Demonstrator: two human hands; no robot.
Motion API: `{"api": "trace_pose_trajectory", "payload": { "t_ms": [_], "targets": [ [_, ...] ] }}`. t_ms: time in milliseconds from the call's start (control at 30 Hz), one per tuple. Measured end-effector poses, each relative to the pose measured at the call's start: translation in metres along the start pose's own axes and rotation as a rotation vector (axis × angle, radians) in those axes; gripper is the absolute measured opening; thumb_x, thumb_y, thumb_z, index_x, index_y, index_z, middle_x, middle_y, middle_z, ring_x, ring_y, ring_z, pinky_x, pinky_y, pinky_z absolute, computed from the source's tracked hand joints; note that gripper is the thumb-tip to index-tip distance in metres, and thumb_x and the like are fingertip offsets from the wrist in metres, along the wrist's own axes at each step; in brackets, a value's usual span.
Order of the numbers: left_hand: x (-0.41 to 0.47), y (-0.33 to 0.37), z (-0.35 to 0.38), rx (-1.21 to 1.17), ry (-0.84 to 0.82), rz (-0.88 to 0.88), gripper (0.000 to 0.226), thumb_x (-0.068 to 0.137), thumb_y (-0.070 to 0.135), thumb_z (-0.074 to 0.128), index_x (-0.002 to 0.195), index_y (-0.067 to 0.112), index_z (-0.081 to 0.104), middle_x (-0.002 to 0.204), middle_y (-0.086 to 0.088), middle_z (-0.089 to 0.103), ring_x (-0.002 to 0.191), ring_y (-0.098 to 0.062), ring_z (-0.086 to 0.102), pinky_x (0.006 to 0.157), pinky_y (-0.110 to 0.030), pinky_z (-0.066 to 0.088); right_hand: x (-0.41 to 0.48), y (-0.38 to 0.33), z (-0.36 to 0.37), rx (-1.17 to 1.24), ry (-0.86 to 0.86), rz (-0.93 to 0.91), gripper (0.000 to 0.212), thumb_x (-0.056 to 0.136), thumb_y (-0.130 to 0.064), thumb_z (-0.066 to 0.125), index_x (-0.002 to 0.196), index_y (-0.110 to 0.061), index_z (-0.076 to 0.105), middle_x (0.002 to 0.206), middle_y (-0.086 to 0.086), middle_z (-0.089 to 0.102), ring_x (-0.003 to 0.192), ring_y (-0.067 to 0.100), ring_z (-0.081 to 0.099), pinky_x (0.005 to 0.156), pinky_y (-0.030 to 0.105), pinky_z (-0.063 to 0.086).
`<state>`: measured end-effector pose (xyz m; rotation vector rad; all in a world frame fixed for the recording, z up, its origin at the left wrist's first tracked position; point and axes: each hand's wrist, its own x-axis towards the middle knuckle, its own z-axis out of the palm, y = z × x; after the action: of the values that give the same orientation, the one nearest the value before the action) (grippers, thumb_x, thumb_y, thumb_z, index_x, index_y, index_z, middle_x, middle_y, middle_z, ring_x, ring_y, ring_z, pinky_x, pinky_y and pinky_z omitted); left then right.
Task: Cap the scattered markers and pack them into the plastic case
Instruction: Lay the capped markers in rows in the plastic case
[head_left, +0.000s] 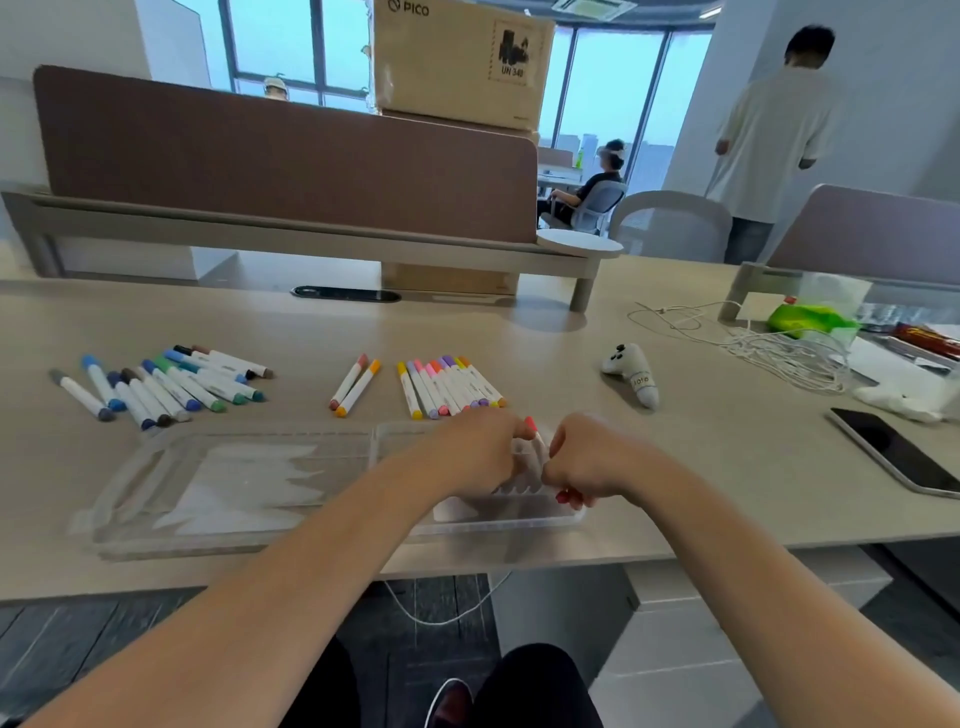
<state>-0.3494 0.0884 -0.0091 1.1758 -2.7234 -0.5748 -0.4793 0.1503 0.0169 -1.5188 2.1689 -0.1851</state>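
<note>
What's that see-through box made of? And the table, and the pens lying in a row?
The plastic case looks like clear, glossy hard plastic: the table shows through it and light glints on it. The table looks like pale laminate or wood board, smooth and matte; I cannot tell which. The markers seem plastic: smooth white barrels, coloured caps.

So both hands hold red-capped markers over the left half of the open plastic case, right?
No. The head view shows the left hand and right hand holding red-capped markers over the right half of the open plastic case, not the left.
</note>
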Motion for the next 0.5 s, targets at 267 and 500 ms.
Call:
{"api": "trace_pose_trajectory", "payload": {
  "t_ms": [267,500],
  "targets": [
    [0.008,0.003,0.008,-0.029,-0.033,0.012,0.047,0.097,0.014,0.054,0.142,0.03,0.048,0.123,-0.007,0.059,0.089,-0.019,0.05,0.073,-0.025,0.041,0.01,0.009,0.002,-0.008,0.01,0.015,0.018,0.088,-0.01,0.063,0.083,0.002,0.074,0.062,0.006,0.067,0.043,0.012,0.056,0.05,0.018,0.048],
    [0.01,-0.002,0.012,0.025,-0.021,0.098,0.044,0.096,0.021,0.055,0.139,0.028,0.05,0.136,0.005,0.046,0.113,-0.021,0.049,0.094,-0.034,0.045,0.02,0.021,-0.002,-0.042,0.093,-0.025,0.012,0.085,-0.009,0.065,0.087,-0.001,0.074,0.074,0.014,0.073,0.055,0.02,0.057,0.056,0.028,0.047]
  ]
}}
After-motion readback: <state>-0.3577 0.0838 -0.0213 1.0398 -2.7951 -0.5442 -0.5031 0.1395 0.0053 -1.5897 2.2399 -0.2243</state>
